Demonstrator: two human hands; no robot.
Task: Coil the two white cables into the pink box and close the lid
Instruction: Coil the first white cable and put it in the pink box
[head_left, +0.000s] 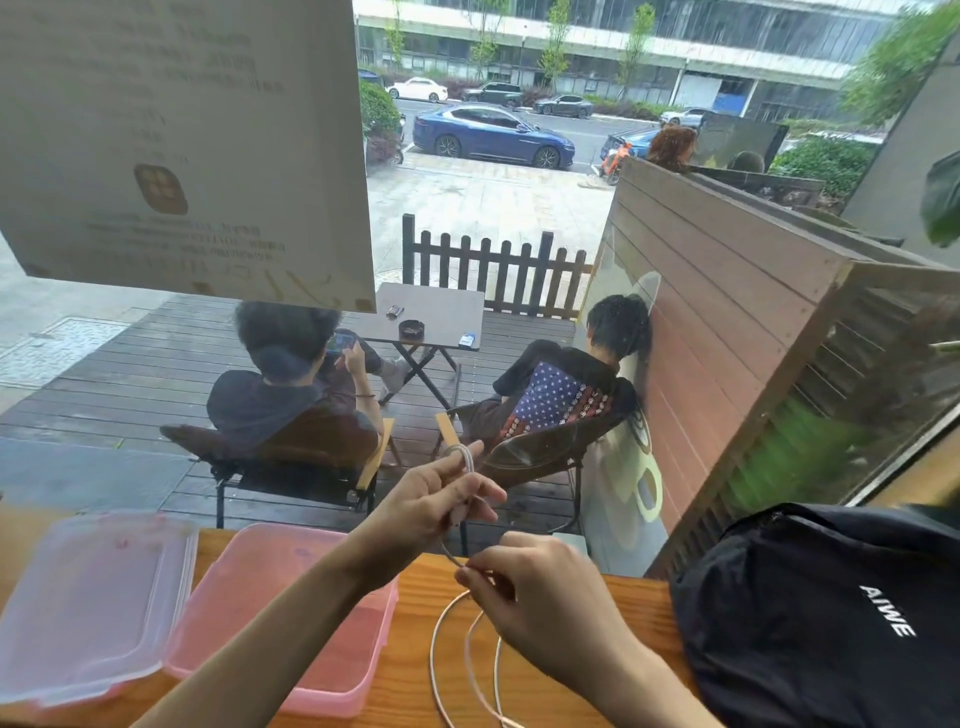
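White cable (470, 644) is getting looped around left hand (441, 499) fingers (462, 454); right hand (524, 587) is pinching it beside the open pink box (291, 618).

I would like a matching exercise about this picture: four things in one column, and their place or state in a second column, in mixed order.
Things:
1. pink box
2. clear lid
3. black bag
4. white cable

Places or states:
a. at the right end of the wooden counter
b. open, with no cable visible inside
c. held by the left hand and the right hand, partly wound
d. off the box, lying at its left

Pairs: 1-b, 2-d, 3-a, 4-c
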